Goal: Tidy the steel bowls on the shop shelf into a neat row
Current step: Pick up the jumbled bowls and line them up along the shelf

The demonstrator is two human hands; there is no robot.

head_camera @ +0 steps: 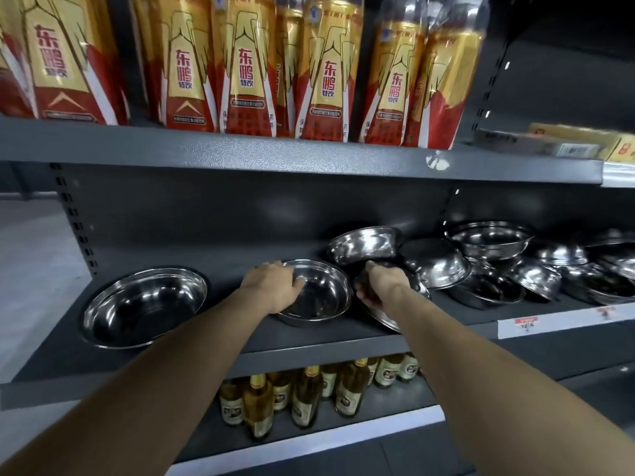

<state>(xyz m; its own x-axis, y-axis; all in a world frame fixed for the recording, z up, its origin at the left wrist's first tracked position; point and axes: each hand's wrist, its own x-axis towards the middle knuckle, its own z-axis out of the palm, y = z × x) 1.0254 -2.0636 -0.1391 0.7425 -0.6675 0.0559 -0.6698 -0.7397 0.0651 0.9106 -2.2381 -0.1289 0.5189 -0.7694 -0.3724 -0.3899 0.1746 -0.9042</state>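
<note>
On the dark grey middle shelf [309, 348] a steel bowl [144, 307] sits upright at the left. To its right a second steel bowl [323, 297] stands upright, and my left hand [275, 285] grips its left rim. My right hand [381, 285] holds a tilted steel bowl [388, 314] by its rim, just right of the second one. Behind it another bowl [364, 245] leans on its side. Farther right, several bowls [488, 266] lie jumbled, some upside down, some stacked.
The shelf above carries tall red-and-gold drink bottles [247, 73] and leaves low headroom over the bowls. Yellow boxes [584, 142] lie at the upper right. Glass bottles [305, 396] stand on the shelf below. Price tags [525, 324] hang on the shelf's front edge.
</note>
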